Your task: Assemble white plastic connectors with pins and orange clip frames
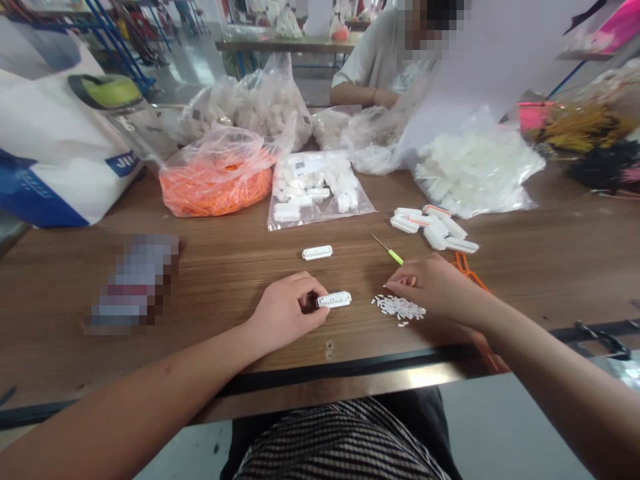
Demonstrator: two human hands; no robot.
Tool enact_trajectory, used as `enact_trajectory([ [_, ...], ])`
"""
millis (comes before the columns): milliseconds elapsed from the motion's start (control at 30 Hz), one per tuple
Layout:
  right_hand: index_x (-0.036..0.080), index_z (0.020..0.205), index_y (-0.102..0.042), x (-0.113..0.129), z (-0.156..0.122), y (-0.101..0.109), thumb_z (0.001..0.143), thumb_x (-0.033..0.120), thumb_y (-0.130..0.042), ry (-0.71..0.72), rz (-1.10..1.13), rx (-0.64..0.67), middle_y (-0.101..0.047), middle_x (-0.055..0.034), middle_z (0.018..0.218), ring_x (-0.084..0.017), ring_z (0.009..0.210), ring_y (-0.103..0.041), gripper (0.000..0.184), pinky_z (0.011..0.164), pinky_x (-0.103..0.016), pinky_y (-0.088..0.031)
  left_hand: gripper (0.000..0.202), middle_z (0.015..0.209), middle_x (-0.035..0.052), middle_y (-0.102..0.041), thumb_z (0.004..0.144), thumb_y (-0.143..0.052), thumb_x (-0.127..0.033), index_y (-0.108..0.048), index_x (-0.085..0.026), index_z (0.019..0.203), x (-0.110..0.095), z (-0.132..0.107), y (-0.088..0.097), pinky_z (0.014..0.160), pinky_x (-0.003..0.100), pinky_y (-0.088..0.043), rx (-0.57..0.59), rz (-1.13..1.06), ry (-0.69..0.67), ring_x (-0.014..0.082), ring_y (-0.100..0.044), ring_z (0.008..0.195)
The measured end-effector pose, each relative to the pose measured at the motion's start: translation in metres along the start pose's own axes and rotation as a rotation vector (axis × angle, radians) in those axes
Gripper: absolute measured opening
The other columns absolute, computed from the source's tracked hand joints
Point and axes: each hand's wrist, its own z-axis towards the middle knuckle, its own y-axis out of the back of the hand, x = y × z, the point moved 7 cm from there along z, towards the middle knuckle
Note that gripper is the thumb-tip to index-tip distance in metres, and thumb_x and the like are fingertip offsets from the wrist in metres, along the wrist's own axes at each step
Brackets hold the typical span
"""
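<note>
My left hand [287, 312] pinches one end of a small white plastic connector block [334, 299], which lies level just above the wooden table [210, 287]. My right hand [436, 287] is curled, fingertips pinched together over a little heap of tiny white pins [399, 308]; what it holds I cannot make out. A thin tool with a green handle [393, 254] sticks out behind the right hand. A second white connector block [317, 253] lies alone farther back.
Several finished white blocks [434, 228] lie at the right. Clear bags of white parts [317, 189] and orange parts [217, 180] stand behind. A blue-white bag [50, 133] sits at the left. Another person [380, 60] sits across the table. Orange wires [467, 270] lie under my right wrist.
</note>
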Motion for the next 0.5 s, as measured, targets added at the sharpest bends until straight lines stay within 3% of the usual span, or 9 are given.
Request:
enact_trajectory([
  [200, 0.023, 0.062, -0.072, 0.002, -0.004, -0.003, 0.080, 0.031, -0.059, -0.179, -0.048, -0.054, -0.072, -0.0009, 0.064, -0.017, 0.061, -0.062, 0.024, 0.062, -0.031, -0.039, 0.007, 0.067, -0.0031, -0.054, 0.075, -0.064, -0.024, -0.067, -0.020, 0.079, -0.001, -0.001, 0.000, 0.056, 0.023, -0.039, 0.001, 0.008, -0.018, 0.0094, -0.048, 0.057],
  [333, 0.021, 0.054, -0.064, 0.012, -0.008, -0.005, 0.083, 0.027, -0.054, -0.199, -0.170, -0.058, -0.066, -0.0002, 0.055, -0.015, 0.051, -0.055, 0.031, 0.062, -0.032, -0.034, 0.007, 0.067, -0.0033, -0.054, 0.075, -0.064, -0.024, -0.068, -0.020, 0.080, 0.000, -0.002, -0.001, 0.056, 0.023, -0.039, 0.001, 0.016, -0.018, 0.0094, -0.047, 0.056],
  [500, 0.019, 0.050, -0.056, 0.023, -0.011, -0.008, 0.082, 0.019, -0.050, -0.173, -0.331, -0.109, -0.064, -0.0013, 0.055, -0.016, 0.054, -0.053, 0.033, 0.070, -0.034, -0.033, 0.007, 0.068, -0.0027, -0.055, 0.075, -0.064, -0.025, -0.067, -0.020, 0.080, 0.000, -0.001, -0.001, 0.056, 0.024, -0.039, -0.003, 0.012, -0.028, 0.0096, -0.048, 0.057],
])
